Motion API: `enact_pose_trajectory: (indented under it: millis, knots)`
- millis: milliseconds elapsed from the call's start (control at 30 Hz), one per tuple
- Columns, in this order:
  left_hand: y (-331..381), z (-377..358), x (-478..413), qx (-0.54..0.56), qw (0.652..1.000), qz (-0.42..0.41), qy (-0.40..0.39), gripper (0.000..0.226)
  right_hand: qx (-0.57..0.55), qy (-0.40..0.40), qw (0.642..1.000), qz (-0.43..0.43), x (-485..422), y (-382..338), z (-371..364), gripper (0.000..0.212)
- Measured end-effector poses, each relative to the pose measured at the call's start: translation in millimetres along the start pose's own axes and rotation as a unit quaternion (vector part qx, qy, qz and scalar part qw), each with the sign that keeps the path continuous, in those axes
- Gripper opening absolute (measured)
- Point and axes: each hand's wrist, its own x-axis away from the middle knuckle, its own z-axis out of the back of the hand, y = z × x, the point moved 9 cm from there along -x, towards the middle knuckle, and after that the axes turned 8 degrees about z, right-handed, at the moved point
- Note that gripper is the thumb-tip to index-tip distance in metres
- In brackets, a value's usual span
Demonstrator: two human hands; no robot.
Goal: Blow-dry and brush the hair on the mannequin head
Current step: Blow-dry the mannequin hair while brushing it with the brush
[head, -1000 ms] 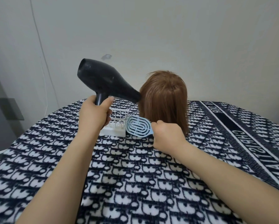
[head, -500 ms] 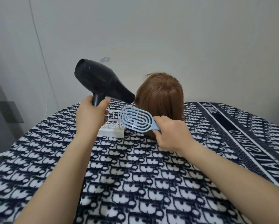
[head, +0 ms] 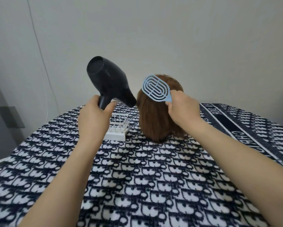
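The fingers (head: 95,99) of the left hand (head: 92,118) are curled round the handle of the black hair dryer (head: 108,81), with the thumb on its near side. The fingers (head: 176,95) of the right hand (head: 183,108) are wrapped round the handle of the pale blue brush (head: 155,86).

We see the dryer's nozzle aimed at the left side of the hair (head: 155,128), just beside it. The brush lies against the crown of the mannequin head (head: 173,82), which stands on the blanket-covered table (head: 137,177) beside a small white rack (head: 119,128).

We judge the task to be under way but not finished. The near side hangs fairly smooth, and a stroke down from the crown looks about to begin. We cannot tell whether the dryer is running or how the far side lies.
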Motion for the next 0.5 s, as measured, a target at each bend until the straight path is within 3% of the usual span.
enact_pose_trajectory:
  millis: [233,400,500]
  knots:
    - [-0.1,0.9,1.8,0.001,1.000,0.009,-0.001,0.030,0.025,-0.064,0.994,0.080,23.9,-28.9,-26.4,0.009]
    - [0.4,2.4,3.3,-0.008,1.000,0.009,0.001,0.030,0.033,-0.131,0.987,0.089,42.5,-36.4,-53.4,0.005]
    - [-4.2,-2.2,1.4,0.042,0.998,0.037,-0.023,0.028,0.021,-0.154,0.984,0.089,51.2,-37.7,-62.9,0.004]
